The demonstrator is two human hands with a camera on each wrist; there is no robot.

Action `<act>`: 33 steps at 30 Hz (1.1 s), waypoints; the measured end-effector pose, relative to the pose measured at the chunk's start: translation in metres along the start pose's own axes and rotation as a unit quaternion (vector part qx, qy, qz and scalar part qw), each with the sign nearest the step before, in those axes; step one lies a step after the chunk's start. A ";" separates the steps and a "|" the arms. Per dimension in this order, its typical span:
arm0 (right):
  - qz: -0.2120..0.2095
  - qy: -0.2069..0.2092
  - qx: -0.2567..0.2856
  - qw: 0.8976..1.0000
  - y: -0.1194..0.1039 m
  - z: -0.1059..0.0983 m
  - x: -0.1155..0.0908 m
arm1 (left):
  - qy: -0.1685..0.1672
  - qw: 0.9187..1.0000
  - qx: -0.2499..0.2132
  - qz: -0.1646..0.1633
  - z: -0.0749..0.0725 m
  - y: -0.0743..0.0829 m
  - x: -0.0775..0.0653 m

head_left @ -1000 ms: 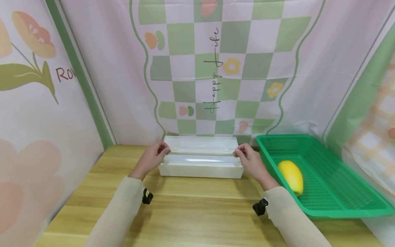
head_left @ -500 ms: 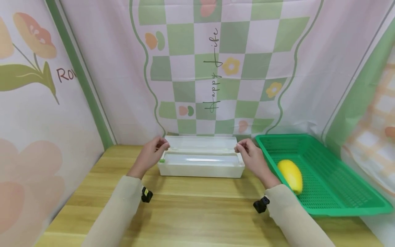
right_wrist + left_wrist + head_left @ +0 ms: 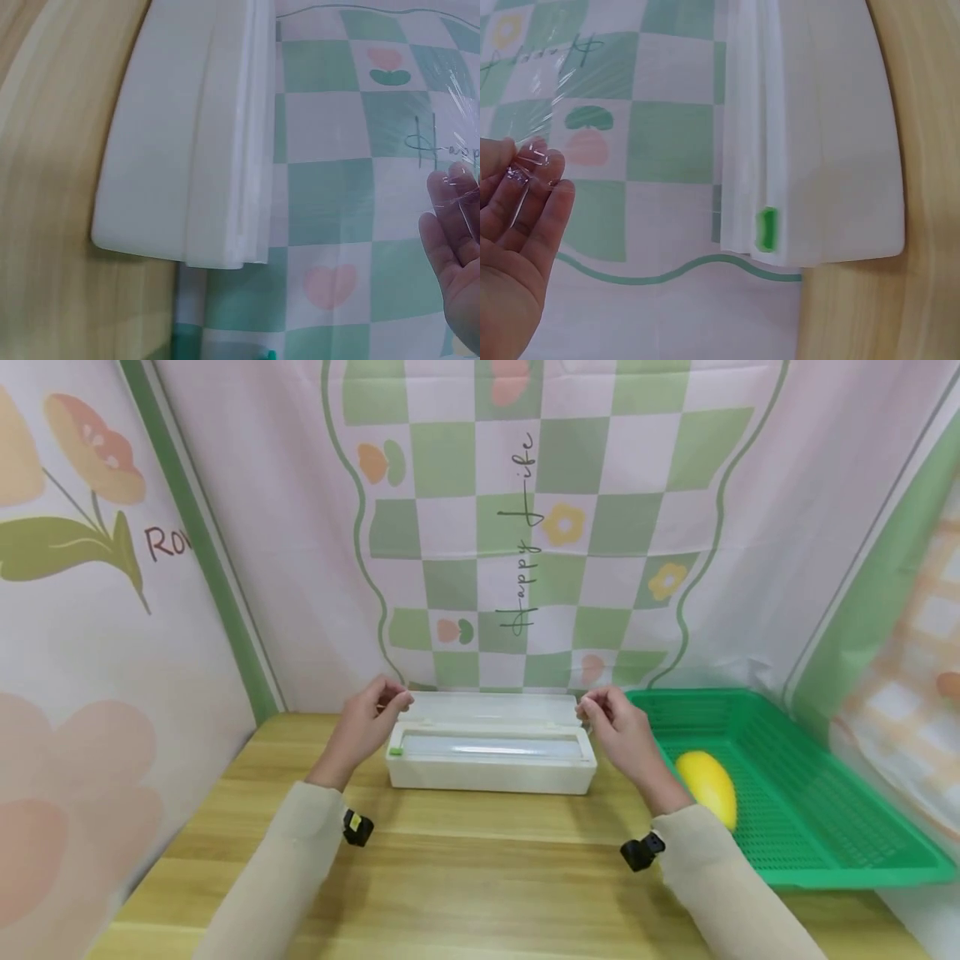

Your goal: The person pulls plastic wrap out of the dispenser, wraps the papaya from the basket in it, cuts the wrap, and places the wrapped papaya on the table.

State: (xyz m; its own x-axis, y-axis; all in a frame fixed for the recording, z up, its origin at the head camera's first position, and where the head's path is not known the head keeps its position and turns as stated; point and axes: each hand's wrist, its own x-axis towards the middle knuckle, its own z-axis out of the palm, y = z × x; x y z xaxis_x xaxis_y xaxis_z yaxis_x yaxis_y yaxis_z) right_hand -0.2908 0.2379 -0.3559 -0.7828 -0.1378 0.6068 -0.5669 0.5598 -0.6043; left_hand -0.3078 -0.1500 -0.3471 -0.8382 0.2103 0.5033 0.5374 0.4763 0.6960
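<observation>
A long white cling film dispenser [image 3: 491, 777] lies crosswise on the table, its clear lid [image 3: 491, 707] raised at the back. A green tab [image 3: 767, 229] marks its left end. My left hand [image 3: 360, 727] hovers above the left end and pinches one corner of a sheet of clear cling film [image 3: 536, 154] between thumb and fingers. Over the right end my right hand [image 3: 626, 731] pinches the other corner of the cling film [image 3: 466, 195]. Taut between the hands, the film shows mainly by its shiny streaks in the wrist views.
To the right stands a green plastic basket [image 3: 795, 810] with a yellow mango-shaped fruit [image 3: 707, 789] in it. A checked curtain [image 3: 555, 560] hangs right behind the dispenser. The wooden table [image 3: 487, 877] stretches out in front.
Both hands have risen from close above the dispenser's slot to about the lid's height, drawing the cling film up with them. The dispenser and the fruit stay in place.
</observation>
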 end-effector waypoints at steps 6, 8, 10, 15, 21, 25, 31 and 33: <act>-0.005 0.011 0.002 1.000 -0.011 -0.007 0.005 | 0.008 1.000 -0.010 0.006 -0.006 0.011 0.003; -0.004 0.009 0.011 1.000 -0.016 -0.010 0.006 | 0.011 1.000 -0.011 0.011 -0.008 0.015 0.003; -0.001 0.007 0.015 1.000 -0.019 -0.012 0.006 | 0.014 1.000 -0.012 0.014 -0.010 0.018 0.004; -0.005 0.004 0.007 1.000 -0.025 -0.019 0.009 | 0.023 0.999 -0.014 0.023 -0.015 0.025 0.005; -0.035 0.015 0.005 0.999 -0.033 -0.025 0.017 | 0.045 0.998 -0.014 0.031 -0.020 0.038 0.006; -0.043 0.016 0.013 0.999 -0.040 -0.030 0.021 | 0.060 0.997 -0.026 0.042 -0.022 0.045 0.007; -0.040 0.017 0.021 0.999 -0.051 -0.037 0.022 | 0.073 0.995 -0.030 0.057 -0.026 0.054 0.011; -0.038 0.017 0.029 0.999 -0.054 -0.038 0.023 | 0.073 0.995 -0.031 0.062 -0.028 0.056 0.011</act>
State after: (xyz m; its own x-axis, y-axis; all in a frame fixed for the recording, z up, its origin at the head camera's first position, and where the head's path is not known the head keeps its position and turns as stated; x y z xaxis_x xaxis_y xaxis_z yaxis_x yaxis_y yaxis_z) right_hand -0.2687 0.2360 -0.2896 -0.7280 -0.1497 0.6691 -0.6393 0.5007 -0.5836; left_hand -0.2843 -0.1450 -0.2877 -0.7449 0.1355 0.6533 0.6442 0.4007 0.6515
